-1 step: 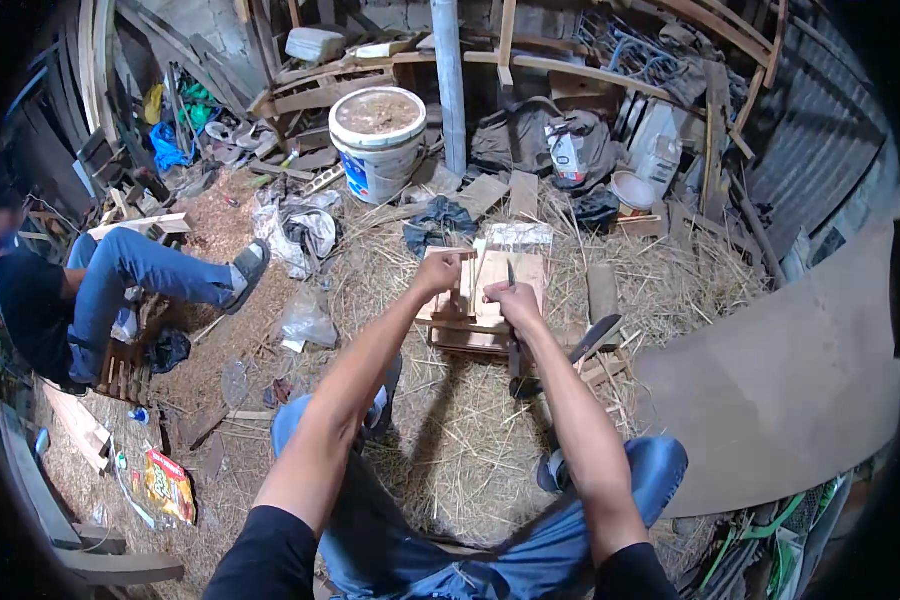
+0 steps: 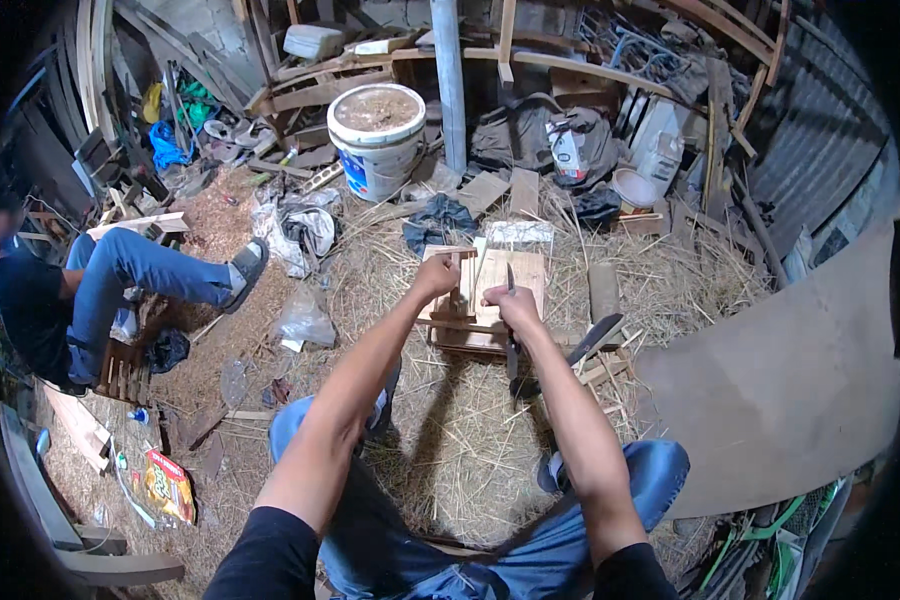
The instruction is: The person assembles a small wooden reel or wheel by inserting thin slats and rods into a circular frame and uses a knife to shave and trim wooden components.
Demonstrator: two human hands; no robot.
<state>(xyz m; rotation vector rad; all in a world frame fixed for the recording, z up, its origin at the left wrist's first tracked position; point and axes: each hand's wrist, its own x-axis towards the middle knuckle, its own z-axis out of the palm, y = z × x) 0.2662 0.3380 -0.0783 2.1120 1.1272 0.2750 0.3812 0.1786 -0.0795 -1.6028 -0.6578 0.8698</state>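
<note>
My left hand [image 2: 437, 277] is closed at the left side of a low pale wooden block [image 2: 528, 272], gripping a brown wooden piece [image 2: 466, 287] that stands against it. My right hand [image 2: 515, 306] is wrapped round a knife-like tool [image 2: 510, 277]. Its narrow dark blade points up and away, and a long dark handle [image 2: 513, 358] runs down toward me below the fist. A pale strip of wood [image 2: 478, 262] lies between the two hands. To the right of the block rests a broad dark blade [image 2: 598, 336], near my right forearm.
Straw and shavings cover the ground. Beyond the block stand a white bucket [image 2: 376, 118] and a grey post [image 2: 448, 85]. A person in jeans [image 2: 160, 266] sits at left. A large flat sheet [image 2: 780, 370] lies at right, and a snack bag [image 2: 170, 486] at lower left.
My right hand has shifted slightly toward me with the tool. My left hand stays in place on the brown wooden piece.
</note>
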